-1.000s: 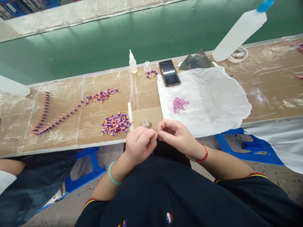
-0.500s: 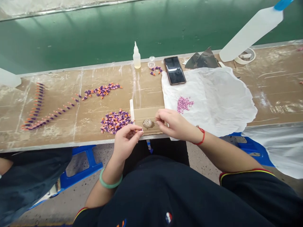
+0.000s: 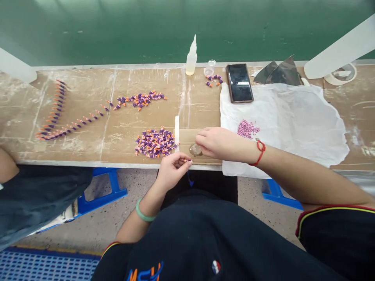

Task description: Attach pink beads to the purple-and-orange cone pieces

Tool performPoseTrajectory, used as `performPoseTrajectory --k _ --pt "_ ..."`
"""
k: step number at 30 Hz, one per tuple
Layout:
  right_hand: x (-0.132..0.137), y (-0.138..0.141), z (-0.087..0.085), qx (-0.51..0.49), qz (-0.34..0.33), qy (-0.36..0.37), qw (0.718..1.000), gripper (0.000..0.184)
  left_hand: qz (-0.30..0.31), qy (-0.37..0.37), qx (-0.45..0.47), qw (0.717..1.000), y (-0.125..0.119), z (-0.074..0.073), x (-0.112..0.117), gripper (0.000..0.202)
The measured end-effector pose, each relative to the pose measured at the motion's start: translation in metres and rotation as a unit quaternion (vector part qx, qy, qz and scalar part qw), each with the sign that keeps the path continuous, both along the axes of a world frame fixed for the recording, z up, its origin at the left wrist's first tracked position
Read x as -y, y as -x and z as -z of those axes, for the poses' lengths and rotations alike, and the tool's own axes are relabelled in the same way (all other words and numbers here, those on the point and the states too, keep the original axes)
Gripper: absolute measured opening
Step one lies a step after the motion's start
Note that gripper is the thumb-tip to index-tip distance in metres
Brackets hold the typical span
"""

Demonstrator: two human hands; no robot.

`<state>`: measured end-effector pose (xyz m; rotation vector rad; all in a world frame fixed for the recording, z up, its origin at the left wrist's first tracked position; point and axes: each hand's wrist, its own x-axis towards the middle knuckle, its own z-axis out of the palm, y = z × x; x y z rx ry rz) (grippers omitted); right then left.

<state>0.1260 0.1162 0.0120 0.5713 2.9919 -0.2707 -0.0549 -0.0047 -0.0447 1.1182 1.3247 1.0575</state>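
Between the thumb and fingers of my left hand point(image 3: 173, 168) is a small purple, pink and orange figurine point(image 3: 185, 160), held at the table's front edge. My right hand point(image 3: 215, 143) is closed and partly covers a small clear round dish point(image 3: 194, 150); its fingertips point down at the dish, and whatever they pinch is hidden. Left of the dish lies a white flat stick point(image 3: 177, 132). A pile of similar figurines point(image 3: 155, 143) sits beyond my left hand. Tiny pink pieces point(image 3: 247, 129) rest on a white cloth point(image 3: 304, 128) to the right.
More figurines point(image 3: 142, 100) lie further back, continuing into a lined-up row point(image 3: 58, 102) at left. Along the back stand a dropper bottle point(image 3: 191, 60), a small clear cup point(image 3: 209, 68), a phone point(image 3: 240, 83) and a tape roll point(image 3: 341, 74). Another person's arm point(image 3: 8, 166) is at far left.
My right hand has moved left and now hangs over the edge of the clear dish. The left hand still holds its figurine in the same grip. The camera view has shifted.
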Motion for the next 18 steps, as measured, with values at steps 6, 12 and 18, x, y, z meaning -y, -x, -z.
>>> performPoseTrajectory --k 6,12,18 --pt "0.002 -0.001 -0.004 -0.025 0.022 -0.004 0.999 0.018 -0.021 0.002 0.053 0.998 -0.001 -0.003 0.001 0.02" --pt "0.021 -0.007 -0.022 -0.207 0.149 0.221 0.941 0.016 -0.093 -0.051 0.143 0.984 -0.007 -0.029 0.006 0.03" --pt "0.049 -0.005 -0.035 -0.294 0.237 0.536 0.755 0.013 -0.081 -0.082 0.175 0.978 -0.013 -0.053 0.011 0.026"
